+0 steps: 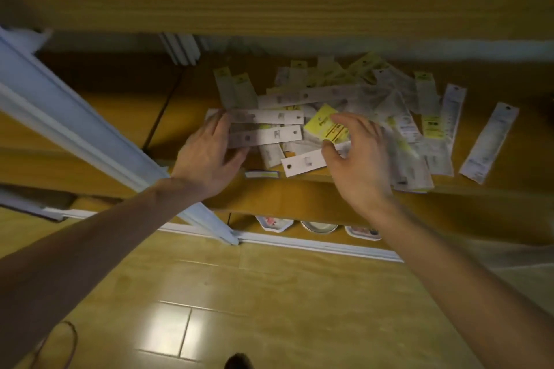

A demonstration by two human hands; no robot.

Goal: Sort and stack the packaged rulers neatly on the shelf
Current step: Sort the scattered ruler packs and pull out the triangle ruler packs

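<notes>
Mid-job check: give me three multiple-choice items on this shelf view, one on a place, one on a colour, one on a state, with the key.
1. Where does the lone ruler pack lie?
A. right of the pile, apart
B. on the floor
C. on the upper shelf

2. What colour is the card by the right hand?
A. red
B. yellow
C. black

3. How are the packaged rulers lying?
A. one neat stack
B. hung on hooks
C. a loose, overlapping scatter

Key: 1 A, it lies alone toward the shelf's right end. 2 B, its face is bright yellow. 3 C, packs cross at many angles.
</notes>
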